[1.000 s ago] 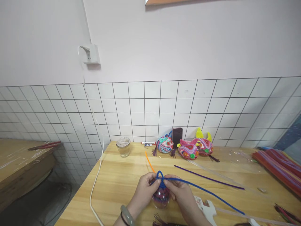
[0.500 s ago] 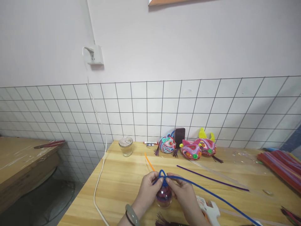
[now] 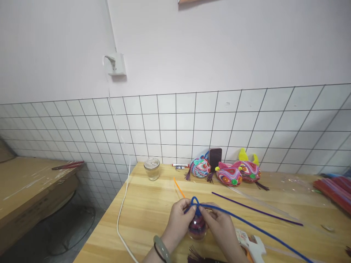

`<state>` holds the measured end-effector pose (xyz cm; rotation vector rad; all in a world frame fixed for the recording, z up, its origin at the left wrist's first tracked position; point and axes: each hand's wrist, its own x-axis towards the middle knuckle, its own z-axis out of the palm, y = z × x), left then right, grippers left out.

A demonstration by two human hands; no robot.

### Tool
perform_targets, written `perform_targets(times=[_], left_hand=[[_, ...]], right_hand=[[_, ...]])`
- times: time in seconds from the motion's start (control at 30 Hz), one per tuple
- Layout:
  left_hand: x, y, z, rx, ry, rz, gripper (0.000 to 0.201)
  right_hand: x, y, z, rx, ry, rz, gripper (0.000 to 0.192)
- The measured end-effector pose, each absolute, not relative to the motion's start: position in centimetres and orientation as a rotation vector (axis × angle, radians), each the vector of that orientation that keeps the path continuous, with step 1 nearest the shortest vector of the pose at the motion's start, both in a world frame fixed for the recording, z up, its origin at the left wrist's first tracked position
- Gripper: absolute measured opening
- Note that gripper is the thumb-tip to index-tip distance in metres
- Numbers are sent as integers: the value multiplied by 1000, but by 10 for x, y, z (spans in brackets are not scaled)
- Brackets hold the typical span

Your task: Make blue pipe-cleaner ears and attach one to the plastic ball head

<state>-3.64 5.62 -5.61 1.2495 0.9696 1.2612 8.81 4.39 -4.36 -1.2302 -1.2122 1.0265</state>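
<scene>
My left hand [image 3: 181, 217] and my right hand [image 3: 219, 223] meet at the top of a clear round ball [image 3: 197, 226], purple and dark blue inside. Both thumbs and fingers pinch a fuzzy blue pipe cleaner [image 3: 255, 224] at the ball's top. A small loop of it stands up between the hands, and its long end trails to the lower right. The fingers hide part of the ball's top. Behind my left hand lies an orange pipe cleaner [image 3: 179, 188]. A purple pipe cleaner [image 3: 257, 209] rests beyond my right hand.
A white glue gun [image 3: 252, 244] lies by my right forearm, a dark tassel [image 3: 194, 255] below the ball. Along the wall stand a lidded glass [image 3: 152, 169], a phone [image 3: 215, 159] and colourful animal figures [image 3: 229, 174]. Striped pipe cleaner bundles [image 3: 334, 191] lie right; a white cable [image 3: 120, 215] hangs left.
The view has shifted, so the scene sits slightly farther right. Both hands keep their pinch on the blue pipe cleaner at the ball's top, with little other movement.
</scene>
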Motion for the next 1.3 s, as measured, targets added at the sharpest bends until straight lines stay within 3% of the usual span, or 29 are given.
perform_targets(times=[0.3, 0.6, 0.97, 1.3], left_hand=[[-36, 55, -53, 1211, 969, 1282, 21], [-35, 55, -51, 1164, 957, 1285, 19], [-37, 56, -51, 1091, 930, 1259, 25], [-42, 60, -52, 1047, 904, 1230, 34]], right_hand=[[91, 44, -47, -1346, -1349, 891, 31], [95, 44, -43, -1348, -1554, 606, 21], [94, 52, -60, -1271, -1385, 883, 34], [94, 46, -50, -1261, -1393, 806, 28]])
